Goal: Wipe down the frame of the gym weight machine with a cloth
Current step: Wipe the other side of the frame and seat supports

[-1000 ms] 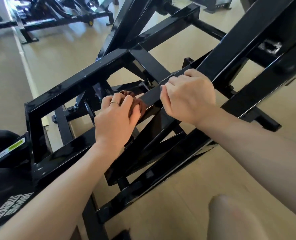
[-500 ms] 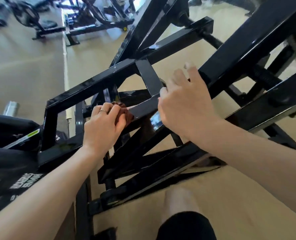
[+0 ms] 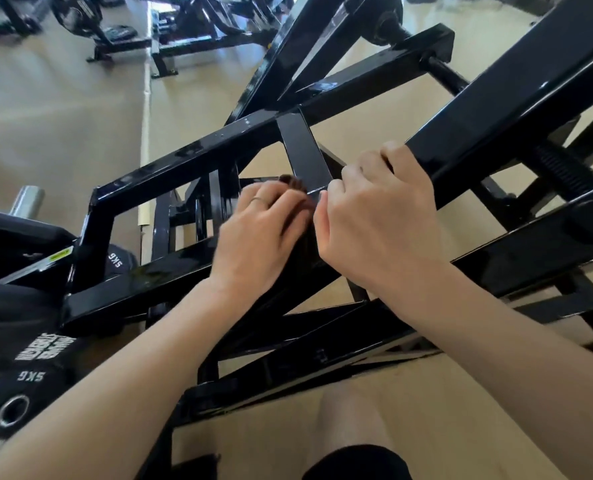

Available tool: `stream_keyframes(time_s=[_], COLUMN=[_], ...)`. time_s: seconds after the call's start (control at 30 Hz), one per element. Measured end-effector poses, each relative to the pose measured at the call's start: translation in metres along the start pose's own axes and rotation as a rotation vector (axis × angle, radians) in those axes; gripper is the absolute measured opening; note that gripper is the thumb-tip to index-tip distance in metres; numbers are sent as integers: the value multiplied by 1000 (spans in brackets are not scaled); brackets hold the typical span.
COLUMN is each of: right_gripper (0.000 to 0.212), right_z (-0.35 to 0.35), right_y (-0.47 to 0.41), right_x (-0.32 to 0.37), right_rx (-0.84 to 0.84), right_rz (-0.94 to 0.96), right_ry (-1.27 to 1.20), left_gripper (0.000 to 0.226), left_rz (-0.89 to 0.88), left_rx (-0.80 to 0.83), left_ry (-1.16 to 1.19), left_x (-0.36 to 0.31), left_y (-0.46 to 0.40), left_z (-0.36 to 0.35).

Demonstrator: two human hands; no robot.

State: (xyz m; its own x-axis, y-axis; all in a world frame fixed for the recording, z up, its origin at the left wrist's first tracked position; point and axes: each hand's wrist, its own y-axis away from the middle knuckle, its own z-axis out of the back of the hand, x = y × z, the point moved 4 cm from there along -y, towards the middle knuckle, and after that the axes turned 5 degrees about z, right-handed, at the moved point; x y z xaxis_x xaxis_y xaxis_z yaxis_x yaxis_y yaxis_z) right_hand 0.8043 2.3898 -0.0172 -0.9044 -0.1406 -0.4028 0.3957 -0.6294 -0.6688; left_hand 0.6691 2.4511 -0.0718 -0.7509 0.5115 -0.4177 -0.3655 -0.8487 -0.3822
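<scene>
Left hand (image 3: 257, 237) presses a brown cloth (image 3: 296, 188) w/ curled fingers on a black frame (image 3: 191, 157) bar, at the short crossbar. Right hand (image 3: 374, 223) just beside, fingers curled over the thick diagonal bar. 5KG plates (image 3: 18, 382) bottom left.

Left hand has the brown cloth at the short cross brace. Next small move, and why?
Probably slide the cloth up along the short cross brace. The left hand grips the cloth bunched at the brace's lower end, where it joins the frame bar, so the brace's face above is the nearest uncovered stretch. The right hand curls over the thick diagonal beam beside it, seemingly steadying.
</scene>
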Motion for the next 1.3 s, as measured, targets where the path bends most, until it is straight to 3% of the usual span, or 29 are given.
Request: stream_keyframes(time_s=[0.2,0.37,0.57,0.8,1.07,1.3], right_gripper=[51,57,53,55,53,56], right_z=[3,9,11,7,10,11], right_y=[1,0,-3,-13,-22,-22], right_x=[-1,-1,6,22,24,25], right_rx=[42,154,183,254,299,347], right_rz=[-26,-66,-172,-403,-434,-442], right_ry=[64,80,188,318,360,351], left_gripper=[39,37,40,37,44,41], left_rz=[-265,-359,-488,-765,-764,-867], left_rx=[118,164,133,50,314,315], left_ry=[33,112,150,139,110,165], left_x=[0,26,61,21,-72,-40], left_y=[-35,-25,-14,-50,-114,-99], left_z=[-6,-4,-3,-11,-43,-33])
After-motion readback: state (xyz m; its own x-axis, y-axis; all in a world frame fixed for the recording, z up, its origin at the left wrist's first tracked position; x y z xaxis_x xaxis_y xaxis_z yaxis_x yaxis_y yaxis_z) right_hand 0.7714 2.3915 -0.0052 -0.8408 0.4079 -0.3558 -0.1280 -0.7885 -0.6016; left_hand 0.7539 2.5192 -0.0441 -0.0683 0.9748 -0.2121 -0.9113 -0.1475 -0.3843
